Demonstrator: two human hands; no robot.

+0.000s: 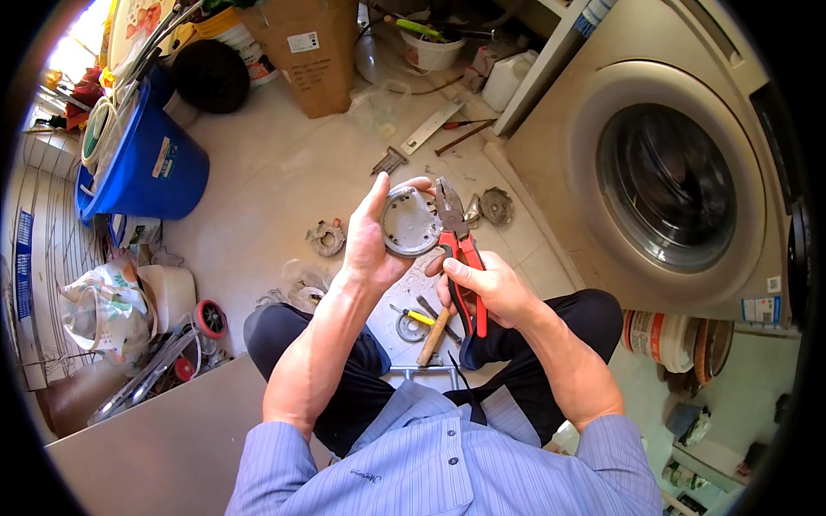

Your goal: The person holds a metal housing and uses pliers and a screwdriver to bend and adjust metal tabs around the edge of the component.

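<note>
My left hand (368, 245) is closed around the edge of a round, shallow grey metal housing (413, 225), its hollow side facing up. Red-and-black combination pliers (465, 251) are gripped in my right hand (501, 291), jaws pointing away from me. Those jaws are at the housing's right rim; I cannot tell whether they bite on it. On the floor between my feet lie a wooden-handled hammer (433, 340) and a yellow-handled screwdriver (419, 317). Beyond my hands are a ring-shaped metal part (327, 238), a round metal part (496, 206) and a small blocky metal piece (390, 162).
A front-loading washing machine (559, 163) stands at right. To the left is a blue bucket (176, 176) holding long items. A cardboard box (314, 73), a flat metal plate (433, 126) and a white jug (509, 80) are farther off. Bags and a red-wheeled cart (210, 319) sit lower left.
</note>
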